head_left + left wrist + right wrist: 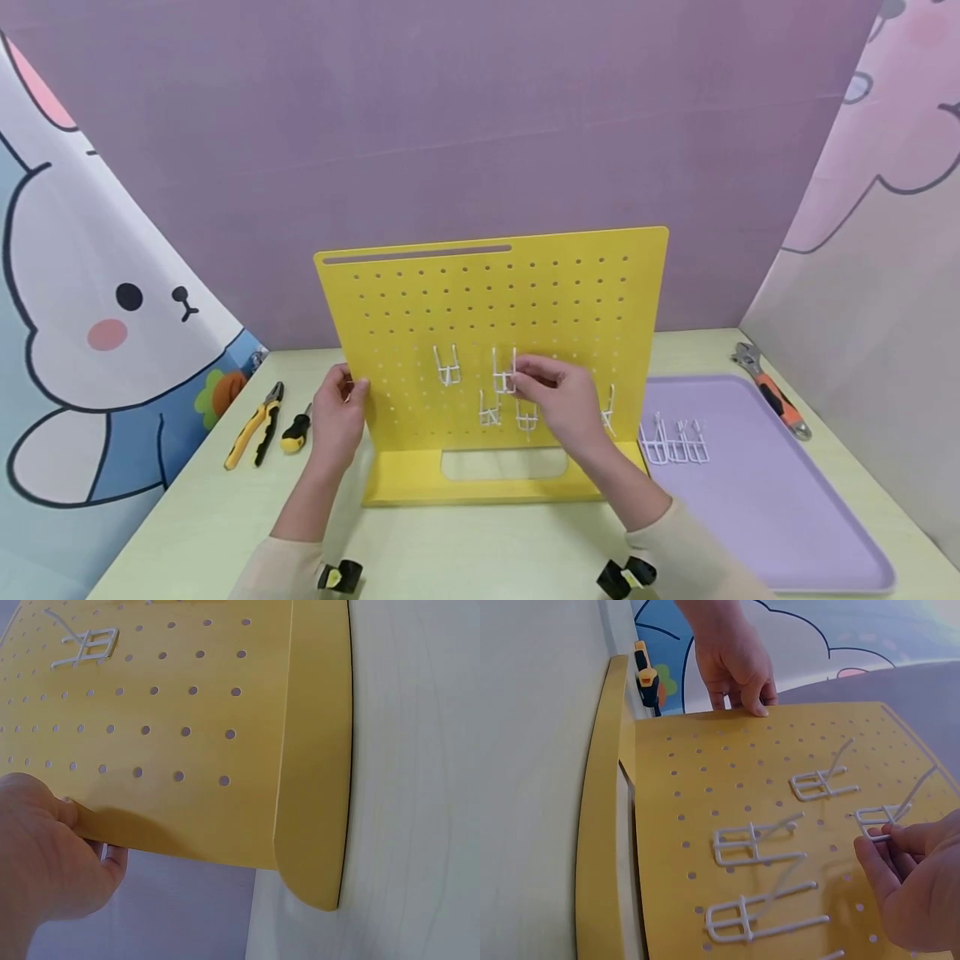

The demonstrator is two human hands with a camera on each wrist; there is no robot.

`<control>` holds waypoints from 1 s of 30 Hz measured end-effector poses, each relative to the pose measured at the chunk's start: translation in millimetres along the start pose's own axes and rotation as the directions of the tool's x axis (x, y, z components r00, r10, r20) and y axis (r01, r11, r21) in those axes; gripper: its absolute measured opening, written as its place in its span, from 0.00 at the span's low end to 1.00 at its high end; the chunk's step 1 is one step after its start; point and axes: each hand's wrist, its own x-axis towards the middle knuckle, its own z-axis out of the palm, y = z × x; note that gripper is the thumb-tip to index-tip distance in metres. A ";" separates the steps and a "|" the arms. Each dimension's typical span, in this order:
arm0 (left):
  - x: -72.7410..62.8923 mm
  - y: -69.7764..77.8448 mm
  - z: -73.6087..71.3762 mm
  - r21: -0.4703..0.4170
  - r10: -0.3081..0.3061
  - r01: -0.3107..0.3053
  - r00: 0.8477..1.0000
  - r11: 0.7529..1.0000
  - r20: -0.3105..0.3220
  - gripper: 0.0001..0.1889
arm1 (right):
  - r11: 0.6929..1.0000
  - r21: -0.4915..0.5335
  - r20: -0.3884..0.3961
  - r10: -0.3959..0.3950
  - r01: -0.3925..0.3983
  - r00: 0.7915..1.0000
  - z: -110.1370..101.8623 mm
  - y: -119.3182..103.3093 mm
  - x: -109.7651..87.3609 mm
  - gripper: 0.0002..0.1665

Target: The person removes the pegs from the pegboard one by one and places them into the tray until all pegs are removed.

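A yellow pegboard [465, 329] stands upright on its base, leaning back slightly. My left hand [339, 417] grips its left edge, thumb on the front face and fingers behind. With thumb and fingertips, my right hand [558, 400] pinches a white wire hook [885, 814] against the middle of the board. Left of it sits another hook [447, 373]. Lower down are a hook [490, 415] and one beside it [527, 417], and a further hook [608, 412] near the right side is partly hidden by my right hand.
On the right lies a purple tray [772, 500] with several white wire hooks [675, 450] near its left edge. An adjustable wrench [772, 392] rests by the tray's far right side. Pliers [258, 425] and a short screwdriver [297, 431] lie left of the board.
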 end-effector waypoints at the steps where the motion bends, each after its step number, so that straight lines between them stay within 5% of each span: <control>1: 0.2 -0.3 0.1 -0.004 0.002 -0.002 1.000 1.000 0.000 0.11 | 1.000 0.002 0.003 0.000 0.000 1.000 -3.7 0.2 -1.2 0.13; 30: -1.0 1.3 -0.6 -0.017 -0.025 0.025 1.000 1.000 0.014 0.12 | 0.980 -0.194 -0.101 0.015 -0.034 0.995 -110.2 -1.8 -46.8 0.20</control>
